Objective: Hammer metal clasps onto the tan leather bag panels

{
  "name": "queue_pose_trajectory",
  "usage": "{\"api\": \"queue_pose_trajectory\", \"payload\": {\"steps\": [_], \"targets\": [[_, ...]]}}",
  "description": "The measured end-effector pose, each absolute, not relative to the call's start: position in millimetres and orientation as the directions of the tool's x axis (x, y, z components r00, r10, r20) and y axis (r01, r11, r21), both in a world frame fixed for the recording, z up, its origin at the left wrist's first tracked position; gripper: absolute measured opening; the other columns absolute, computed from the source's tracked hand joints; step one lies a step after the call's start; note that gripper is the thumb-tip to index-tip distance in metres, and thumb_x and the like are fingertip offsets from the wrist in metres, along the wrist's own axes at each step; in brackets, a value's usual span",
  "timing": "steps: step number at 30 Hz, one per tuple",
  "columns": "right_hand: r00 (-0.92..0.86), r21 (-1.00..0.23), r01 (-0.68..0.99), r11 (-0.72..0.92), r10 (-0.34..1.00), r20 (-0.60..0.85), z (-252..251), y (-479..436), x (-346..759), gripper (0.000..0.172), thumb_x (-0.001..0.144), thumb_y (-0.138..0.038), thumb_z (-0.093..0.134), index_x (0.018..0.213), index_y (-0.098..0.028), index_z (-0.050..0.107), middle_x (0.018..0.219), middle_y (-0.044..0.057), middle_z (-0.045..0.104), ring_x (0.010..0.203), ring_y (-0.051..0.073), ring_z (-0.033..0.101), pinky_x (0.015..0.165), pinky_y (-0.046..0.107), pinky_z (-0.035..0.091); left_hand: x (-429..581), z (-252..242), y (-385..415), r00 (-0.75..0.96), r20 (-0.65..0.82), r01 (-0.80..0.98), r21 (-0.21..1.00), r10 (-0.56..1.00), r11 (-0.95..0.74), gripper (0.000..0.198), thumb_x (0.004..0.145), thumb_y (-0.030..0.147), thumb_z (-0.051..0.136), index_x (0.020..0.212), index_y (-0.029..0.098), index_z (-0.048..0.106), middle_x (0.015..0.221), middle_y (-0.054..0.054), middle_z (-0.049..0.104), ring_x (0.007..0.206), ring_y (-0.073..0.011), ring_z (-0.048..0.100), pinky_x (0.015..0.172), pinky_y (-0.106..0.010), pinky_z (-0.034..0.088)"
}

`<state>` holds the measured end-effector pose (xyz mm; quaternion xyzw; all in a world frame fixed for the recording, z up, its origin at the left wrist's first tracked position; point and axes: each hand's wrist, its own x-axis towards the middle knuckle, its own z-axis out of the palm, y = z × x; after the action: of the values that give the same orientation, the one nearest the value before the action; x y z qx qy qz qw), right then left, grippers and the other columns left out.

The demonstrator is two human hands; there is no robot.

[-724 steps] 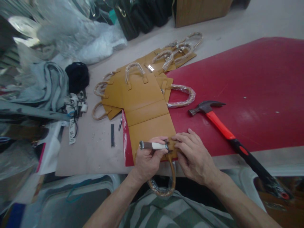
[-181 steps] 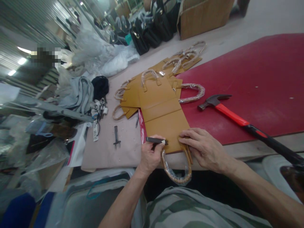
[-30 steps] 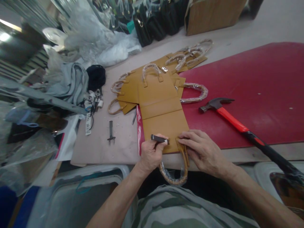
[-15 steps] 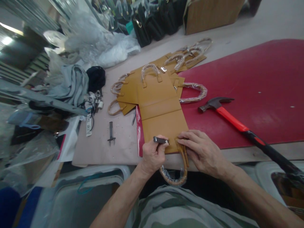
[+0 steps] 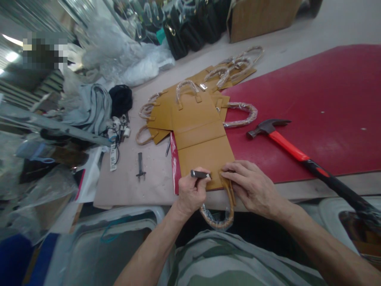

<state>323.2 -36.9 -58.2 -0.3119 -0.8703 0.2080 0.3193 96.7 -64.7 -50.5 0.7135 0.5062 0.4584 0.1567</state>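
Two bare hands at lower centre of frame, over the near end of a mustard panel (image 5: 204,153). Left hand (image 5: 190,194): thumb and fingers clamped round a dark punch-like tool (image 5: 199,174), which projects above the fist, at the panel's lower part. Tool's long axis runs nearly level across the frame; blunt end to the left, pale-banded end to the right, tipped slightly down. Right hand (image 5: 253,186): fingers close together, tips touching the upper end of a plastic-wrapped handle (image 5: 218,225); cannot tell whether they pinch it. Handle lies between and below the hands, its loop curving toward bottom of frame, past the panel's edge. Panel's long axis: upper centre to lower centre, leaning slightly right at the bottom. Hammer (image 5: 288,147) at right, head to upper left, grip to lower right. White label (image 5: 113,157), left of centre: dark handwriting, too blurred to read.
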Motion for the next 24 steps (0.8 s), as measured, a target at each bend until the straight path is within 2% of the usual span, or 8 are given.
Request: {"api": "queue_pose_trajectory", "payload": {"steps": [10, 17, 24], "targets": [[-0.583, -0.584, 0.415, 0.698, 0.696, 0.418, -56.5, -36.3, 320.7, 0.031, 0.094, -0.013, 0.049, 0.118, -0.018, 0.067, 0.123, 0.013, 0.066, 0.111, 0.029, 0.057, 0.095, 0.051, 0.051, 95.3, -51.2, -65.2, 0.056, 0.457, 0.559, 0.723, 0.888, -0.407, 0.01, 0.091, 0.018, 0.062, 0.098, 0.017, 0.069, 0.091, -0.006, 0.077, 0.084, -0.0169, 0.075, 0.079, -0.026, 0.061], [-0.581, -0.573, 0.413, 0.708, 0.689, 0.432, -55.6, -35.7, 321.5, 0.032, 0.093, -0.012, 0.049, 0.118, -0.019, 0.067, 0.123, 0.012, 0.067, 0.111, 0.028, 0.058, 0.094, 0.05, 0.052, 87.6, -47.4, -61.7, 0.045, 0.342, 0.451, 0.831, 0.939, -0.325, 0.009, 0.09, 0.018, 0.063, 0.095, 0.017, 0.07, 0.09, -0.005, 0.077, 0.084, -0.016, 0.074, 0.079, -0.025, 0.061], [-0.589, -0.569, 0.416, 0.709, 0.687, 0.425, -58.2, -36.0, 321.7, 0.031, 0.094, -0.011, 0.049, 0.119, -0.018, 0.065, 0.124, 0.012, 0.065, 0.113, 0.029, 0.057, 0.095, 0.05, 0.051, 89.5, -51.2, -63.3, 0.009, 0.359, 0.449, 0.833, 0.933, -0.325, 0.01, 0.09, 0.018, 0.063, 0.096, 0.017, 0.071, 0.091, -0.005, 0.078, 0.085, -0.0161, 0.075, 0.079, -0.025, 0.062]]}}
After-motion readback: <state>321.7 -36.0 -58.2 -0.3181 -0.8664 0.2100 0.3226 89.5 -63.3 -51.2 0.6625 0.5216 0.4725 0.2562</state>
